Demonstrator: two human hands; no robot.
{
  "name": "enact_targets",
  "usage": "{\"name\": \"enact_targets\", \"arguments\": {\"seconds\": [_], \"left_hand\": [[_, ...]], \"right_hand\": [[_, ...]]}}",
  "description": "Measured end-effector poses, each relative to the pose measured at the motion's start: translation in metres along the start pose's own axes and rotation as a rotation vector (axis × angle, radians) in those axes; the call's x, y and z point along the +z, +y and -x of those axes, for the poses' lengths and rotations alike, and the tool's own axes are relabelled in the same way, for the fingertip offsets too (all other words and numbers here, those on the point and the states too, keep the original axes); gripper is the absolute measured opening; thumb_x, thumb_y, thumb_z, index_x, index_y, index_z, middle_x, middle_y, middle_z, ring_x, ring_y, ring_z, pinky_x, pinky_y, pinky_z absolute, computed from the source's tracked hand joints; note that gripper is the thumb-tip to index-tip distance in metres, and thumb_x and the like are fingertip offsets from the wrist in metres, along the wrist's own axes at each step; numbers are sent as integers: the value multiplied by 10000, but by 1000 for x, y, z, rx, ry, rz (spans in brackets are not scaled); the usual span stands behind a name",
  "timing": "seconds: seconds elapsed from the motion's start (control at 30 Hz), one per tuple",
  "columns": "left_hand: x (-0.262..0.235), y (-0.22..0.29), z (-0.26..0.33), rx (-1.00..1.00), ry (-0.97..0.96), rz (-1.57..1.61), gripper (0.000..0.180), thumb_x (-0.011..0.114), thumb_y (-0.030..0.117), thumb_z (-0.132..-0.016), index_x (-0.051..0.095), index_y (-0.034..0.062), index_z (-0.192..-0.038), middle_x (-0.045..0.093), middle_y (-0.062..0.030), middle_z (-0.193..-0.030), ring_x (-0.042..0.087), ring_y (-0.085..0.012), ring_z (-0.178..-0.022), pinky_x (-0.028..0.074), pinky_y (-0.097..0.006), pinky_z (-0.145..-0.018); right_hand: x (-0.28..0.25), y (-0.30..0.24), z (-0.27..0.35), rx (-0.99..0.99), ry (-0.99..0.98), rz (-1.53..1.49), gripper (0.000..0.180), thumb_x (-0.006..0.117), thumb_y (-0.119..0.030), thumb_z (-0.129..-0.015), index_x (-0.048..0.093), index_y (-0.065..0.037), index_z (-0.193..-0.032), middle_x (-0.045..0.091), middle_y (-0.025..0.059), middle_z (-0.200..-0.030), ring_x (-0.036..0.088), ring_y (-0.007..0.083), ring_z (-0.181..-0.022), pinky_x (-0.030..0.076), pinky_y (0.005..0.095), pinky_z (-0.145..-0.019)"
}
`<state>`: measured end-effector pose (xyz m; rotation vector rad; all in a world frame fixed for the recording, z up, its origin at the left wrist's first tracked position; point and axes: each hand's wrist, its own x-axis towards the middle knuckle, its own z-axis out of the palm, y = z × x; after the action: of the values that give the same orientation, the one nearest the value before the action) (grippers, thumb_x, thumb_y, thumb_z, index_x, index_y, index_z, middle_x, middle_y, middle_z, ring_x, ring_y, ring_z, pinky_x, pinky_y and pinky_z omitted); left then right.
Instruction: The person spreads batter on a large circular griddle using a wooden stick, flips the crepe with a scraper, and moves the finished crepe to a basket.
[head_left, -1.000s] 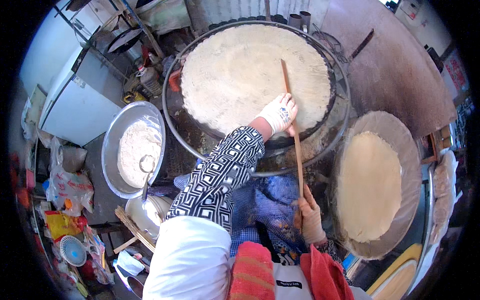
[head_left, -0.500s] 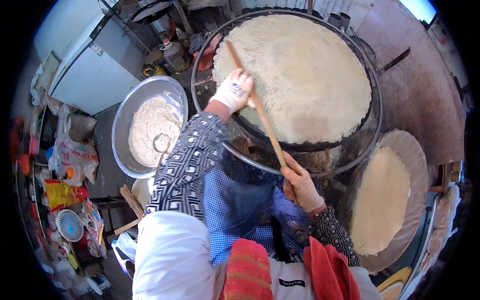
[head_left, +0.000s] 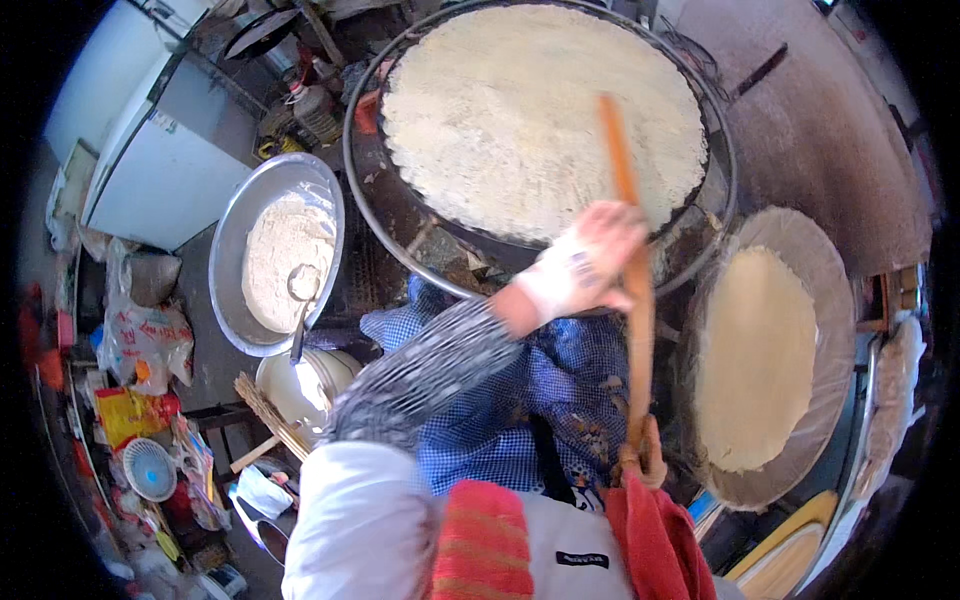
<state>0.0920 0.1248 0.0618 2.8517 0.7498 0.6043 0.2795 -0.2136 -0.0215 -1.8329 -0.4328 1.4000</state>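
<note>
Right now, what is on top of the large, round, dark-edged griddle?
A pale, round, batter-like sheet covers nearly all the griddle. A long, brown wooden stick extends over it; contact is unclear. The griddle's dark edge shows, but its surface beneath the sheet is hidden.

There are one left hand [head_left: 590, 260] and one right hand [head_left: 652, 460] — two in all — with one long wooden stick [head_left: 641, 335], two pale flat sheets [head_left: 755, 360], one metal basin [head_left: 227, 255], one ladle [head_left: 304, 283], one white bucket [head_left: 283, 383] and one plastic-covered tray [head_left: 835, 330].
</note>
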Motion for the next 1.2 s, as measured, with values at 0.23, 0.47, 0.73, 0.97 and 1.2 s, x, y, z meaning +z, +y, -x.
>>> {"name": "enact_targets", "arguments": {"seconds": [0.23, 0.47, 0.73, 0.97, 1.2], "left_hand": [[-1, -100, -81, -82, -446, -204, 882, 542, 689, -666, 592, -60, -1129, 569, -232, -1245, 430, -377, -1302, 283, -447, -1143], [-56, -205, 24, -433, -262, -409, 782, 620, 606, -743, 554, -27, -1196, 538, -211, -1284, 403, -360, -1327, 277, -425, -1140], [-83, -173, 212, -640, 230, -361, 645, 601, 405, -869, 436, 18, -1358, 414, -209, -1420, 322, -376, -1379, 209, -534, -1143], [-19, -92, 212, -580, -163, -288, 226, 473, 327, -900, 619, 165, -841, 547, -131, -966, 488, -371, -1105, 251, -543, -1120], [-24, 44, 191, -298, 437, 226, 568, 582, 388, -909, 468, -40, -1264, 495, -269, -1234, 408, -472, -1246, 270, -606, -1076]], "right_hand": [[103, -138, -23, -143, -342, -289, 645, 551, -337, -972, 280, -117, -1514, 431, -33, -545, 405, 83, -408, 351, 244, -391], [182, -202, -72, -85, -646, -154, 533, 536, -226, -991, 360, -108, -1480, 417, -35, -542, 383, 64, -393, 318, 239, -370], [185, -179, -65, -394, -400, 49, 504, 573, -188, -958, 439, -95, -1436, 505, -27, -600, 427, 46, -417, 344, 206, -353], [193, -186, -49, -168, -558, 243, 520, 628, -198, -926, 473, -120, -1416, 540, -20, -650, 447, 56, -432, 364, 219, -370], [106, -122, -22, -482, -505, 370, 522, 691, -113, -866, 534, -59, -1361, 682, 52, -888, 576, 87, -651, 474, 248, -594]]}}
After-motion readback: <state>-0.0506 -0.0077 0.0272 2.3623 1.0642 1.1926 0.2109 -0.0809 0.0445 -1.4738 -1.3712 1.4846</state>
